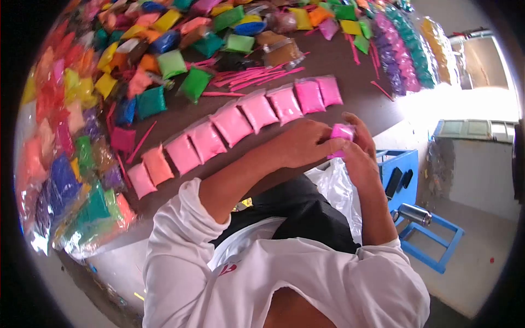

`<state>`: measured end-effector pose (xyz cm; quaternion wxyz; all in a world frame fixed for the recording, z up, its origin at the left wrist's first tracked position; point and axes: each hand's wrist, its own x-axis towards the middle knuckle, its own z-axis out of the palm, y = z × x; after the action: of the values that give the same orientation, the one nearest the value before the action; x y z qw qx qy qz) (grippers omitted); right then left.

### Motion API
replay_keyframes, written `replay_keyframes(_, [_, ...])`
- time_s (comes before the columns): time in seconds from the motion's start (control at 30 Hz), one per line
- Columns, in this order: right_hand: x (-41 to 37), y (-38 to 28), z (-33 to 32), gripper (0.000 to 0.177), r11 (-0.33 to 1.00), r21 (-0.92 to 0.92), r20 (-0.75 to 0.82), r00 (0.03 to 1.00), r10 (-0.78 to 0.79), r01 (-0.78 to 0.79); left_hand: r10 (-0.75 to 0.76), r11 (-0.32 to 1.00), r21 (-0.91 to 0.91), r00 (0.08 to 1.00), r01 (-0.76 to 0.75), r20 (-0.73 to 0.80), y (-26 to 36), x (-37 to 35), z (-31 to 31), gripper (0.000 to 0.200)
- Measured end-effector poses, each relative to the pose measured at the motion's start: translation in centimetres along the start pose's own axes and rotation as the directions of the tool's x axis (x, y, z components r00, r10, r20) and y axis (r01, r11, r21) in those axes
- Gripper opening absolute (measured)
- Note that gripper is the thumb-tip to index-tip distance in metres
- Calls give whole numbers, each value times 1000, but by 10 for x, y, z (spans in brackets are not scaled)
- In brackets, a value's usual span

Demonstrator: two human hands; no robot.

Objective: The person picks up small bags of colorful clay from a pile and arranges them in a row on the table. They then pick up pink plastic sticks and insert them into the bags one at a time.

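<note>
Head view: the pink packet (343, 132) sits pinched between the left hand (303, 145) and right hand (362, 156), fingers curled shut on it from either side (equally close), just off the table (350, 82) edge, right of the row of pink packets (257, 112).

Small pink packet (342, 133), tilted, table-edge.

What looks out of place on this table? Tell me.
One orange packet sits second from the lower-left end of the otherwise pink row. Left hand and right hand pinch a pink packet; nothing odd there.
</note>
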<state>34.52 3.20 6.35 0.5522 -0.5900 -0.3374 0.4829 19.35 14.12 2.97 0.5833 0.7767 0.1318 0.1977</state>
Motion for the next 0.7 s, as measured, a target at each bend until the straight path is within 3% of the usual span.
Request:
replay_keyframes(0.03, [0, -2, 1, 50, 999, 39, 14, 1000, 4, -4, -75, 996, 54, 994, 71, 75, 12, -1, -9, 52])
replay_keyframes(0.13, [7, -3, -19, 42, 988, -129, 106, 990, 94, -80, 4, 1000, 27, 1000, -4, -19, -2, -1, -1, 54])
replay_keyframes(0.17, [8, -3, -15, 35, 986, -162, 9, 999, 47, -45, -11, 1000, 14, 1000, 12, -26, -4, -1, 0, 54])
replay_keyframes(0.37, [16, -3, -11, 33, 981, -190, -55, 997, -49, 38, -98, 995, -15, 995, 98, -24, 4, -4, -3, 48])
replay_keyframes(0.47, [15, -9, -4, 31, 994, 46, -31, 995, 97, -96, -57, 998, -25, 998, 57, 33, 5, -2, -4, 44])
replay_keyframes(0.53, [17, -8, -5, 31, 999, 21, -18, 999, 50, -49, 4, 998, -59, 1000, -6, -25, 1, -2, 2, 42])
replay_keyframes(0.63, [20, -8, -6, 32, 1000, -4, 13, 1000, 8, -8, -29, 995, -100, 1000, 28, -6, 5, -2, 2, 41])
replay_keyframes(0.7, [18, -11, 6, 32, 974, 224, -36, 998, 50, -41, -64, 995, -79, 998, 65, 20, 5, -2, -2, 41])
